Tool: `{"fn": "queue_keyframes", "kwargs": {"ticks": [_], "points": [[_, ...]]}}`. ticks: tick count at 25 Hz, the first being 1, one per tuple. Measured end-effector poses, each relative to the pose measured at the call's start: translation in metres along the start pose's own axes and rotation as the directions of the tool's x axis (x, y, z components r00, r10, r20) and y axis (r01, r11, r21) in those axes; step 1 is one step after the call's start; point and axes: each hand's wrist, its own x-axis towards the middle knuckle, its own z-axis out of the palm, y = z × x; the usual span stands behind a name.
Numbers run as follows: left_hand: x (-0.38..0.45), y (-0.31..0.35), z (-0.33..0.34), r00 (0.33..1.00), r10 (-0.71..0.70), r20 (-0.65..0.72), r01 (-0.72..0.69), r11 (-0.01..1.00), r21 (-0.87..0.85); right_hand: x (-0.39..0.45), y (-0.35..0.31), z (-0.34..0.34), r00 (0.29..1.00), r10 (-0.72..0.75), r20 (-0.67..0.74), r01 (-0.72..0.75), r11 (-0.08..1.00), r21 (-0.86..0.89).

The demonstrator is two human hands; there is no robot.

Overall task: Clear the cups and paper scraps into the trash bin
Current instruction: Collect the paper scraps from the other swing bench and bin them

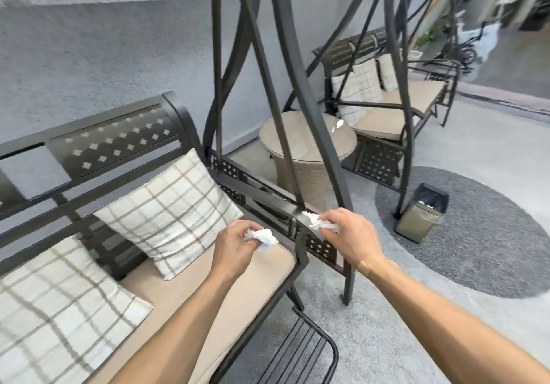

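My left hand [235, 245] is closed on a crumpled white paper scrap [265, 239] above the right end of the tan seat cushion. My right hand [348, 239] grips a second white paper scrap [314, 221] just over the dark metal armrest [268, 194] of the swing bench. The trash bin [421, 220], beige with a black liner, stands on the floor to the right, on the edge of a round grey rug. No cups show in this view.
Two checked pillows [169, 211] lie on the near bench. Dark swing frame posts [300, 86] rise between me and a round wicker side table [300, 145]. A second swing bench [384, 115] stands behind. A metal footrest [300, 351] juts out below the seat.
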Motion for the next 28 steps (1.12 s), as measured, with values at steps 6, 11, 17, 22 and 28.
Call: {"fn": "queue_keyframes", "kwargs": {"ticks": [6,11,17,22,28], "points": [[0.011,0.062,0.088,0.971,0.109,0.212,-0.092,0.992,-0.089,-0.063,0.077,-0.069,0.962,0.222,-0.162,-0.237,0.968,-0.079],[0.012,0.113,0.163,0.9,0.25,0.356,-0.234,0.968,-0.089,-0.111,0.141,-0.116,0.896,0.378,-0.231,-0.409,0.907,-0.103],[0.005,0.18,0.256,0.848,0.315,0.426,-0.272,0.949,-0.159,-0.146,0.22,-0.163,0.83,0.454,-0.325,-0.502,0.861,-0.078],[0.003,0.24,0.335,0.833,0.313,0.457,-0.286,0.95,-0.129,-0.152,0.296,-0.205,0.822,0.446,-0.356,-0.496,0.867,-0.059],[0.006,0.306,0.418,0.84,0.332,0.429,-0.296,0.943,-0.149,-0.165,0.383,-0.257,0.807,0.46,-0.37,-0.498,0.867,-0.008]]}}
